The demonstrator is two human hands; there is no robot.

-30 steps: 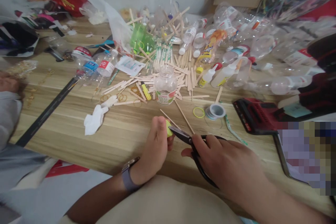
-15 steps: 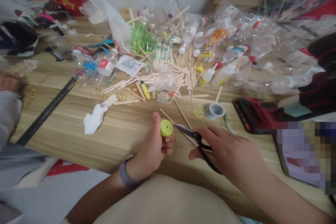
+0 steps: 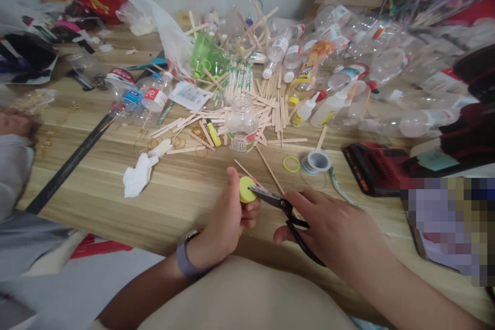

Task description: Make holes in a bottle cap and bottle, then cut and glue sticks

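Note:
A round yellow-green bottle cap (image 3: pixel 245 191) with a small dark hole in its face is gripped by my left hand (image 3: pixel 228 211), thumb raised at its side. My right hand (image 3: pixel 332 221) holds black-handled scissors (image 3: pixel 284 203), their blades together and pointing left. The blade tip is at the hole in the cap; how deep it sits I cannot tell. Just behind the hands, thin wooden sticks (image 3: pixel 270 169) lie on the table. Farther back stands a clear plastic jar (image 3: pixel 242 126), uncapped, with a fruit label.
Craft sticks (image 3: pixel 276 98) and plastic bottles (image 3: pixel 344 77) crowd the back. A wire spool (image 3: pixel 316 162), a red-black power tool (image 3: pixel 381 167) and a phone (image 3: pixel 436 237) lie to the right. Crumpled tissue (image 3: pixel 138 175) is at left, where another person's hand (image 3: pixel 15 124) rests.
The scissors have moved left, and their tip has come from beside the cap onto the hole in its face. My left hand has shifted slightly right with the cap.

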